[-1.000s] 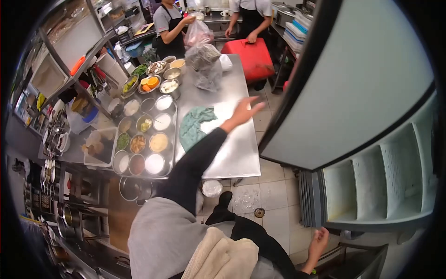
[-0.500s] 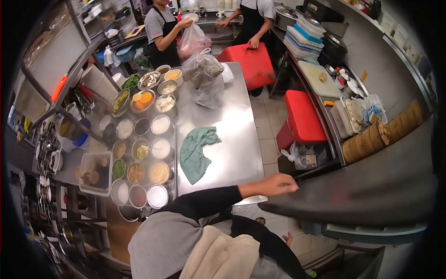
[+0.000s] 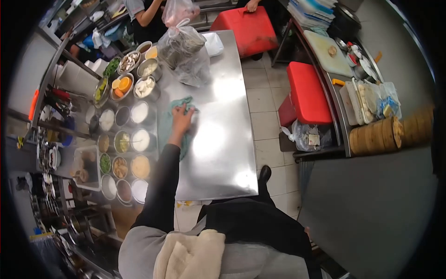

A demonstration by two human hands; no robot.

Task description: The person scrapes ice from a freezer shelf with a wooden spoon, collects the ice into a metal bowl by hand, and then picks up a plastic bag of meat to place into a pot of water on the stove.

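My left hand (image 3: pixel 182 122) is down on a green cloth (image 3: pixel 166 123), its fingers bent into the fabric. The crumpled cloth lies on the steel table (image 3: pixel 218 153), beside the rows of ingredient tubs. Only a sliver of my right hand (image 3: pixel 307 230) shows at my right side, by the dark apron; its fingers are hidden. A tied clear plastic bag (image 3: pixel 188 58) with dark contents sits farther up the table, next to a white package (image 3: pixel 213 44).
Several metal tubs of ingredients (image 3: pixel 140 140) line the table's left side. A co-worker's hand (image 3: pixel 252 5) grips a red box (image 3: pixel 244 30) beyond the table. Another red container (image 3: pixel 310 93), a cutting board (image 3: pixel 328 53) and bamboo steamers (image 3: pixel 375 136) stand right.
My left hand has moved from beyond the table's right edge, left and forward onto the cloth. The view has shifted, and my body is closer to the table's front edge.
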